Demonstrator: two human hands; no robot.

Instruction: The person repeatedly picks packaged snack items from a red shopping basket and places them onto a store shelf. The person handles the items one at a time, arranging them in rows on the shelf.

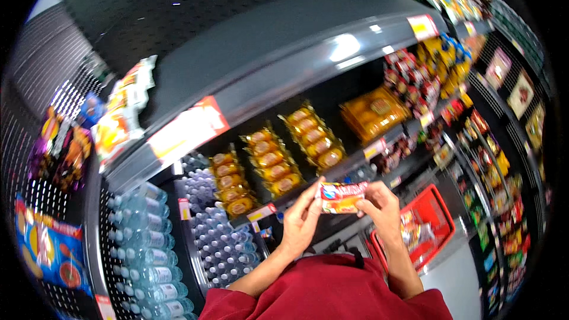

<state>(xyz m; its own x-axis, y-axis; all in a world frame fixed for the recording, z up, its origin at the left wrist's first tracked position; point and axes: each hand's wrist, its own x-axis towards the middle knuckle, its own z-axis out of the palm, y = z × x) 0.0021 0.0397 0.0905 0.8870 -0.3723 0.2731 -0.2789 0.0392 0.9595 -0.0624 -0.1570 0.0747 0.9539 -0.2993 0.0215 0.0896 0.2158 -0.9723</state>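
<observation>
Both hands hold one small red, white and orange snack packet (342, 197) in front of my chest. My left hand (300, 222) pinches its left end between thumb and fingers. At the other end, my right hand (381, 209) grips the packet with the thumb on its front. Just beyond the hands runs a dark shelf with long clear packs of round pastries (273, 160), each in a row. A second such pack (314, 138) lies to its right, and a squarer amber pack (375, 113) sits farther right.
A red shopping basket (438, 213) with several packets stands at my right. Water bottles (155, 249) are stacked at the left. A grey shelf edge (275, 84) with price tags juts out above the pastries. Hanging snack bags (498, 160) line the right side.
</observation>
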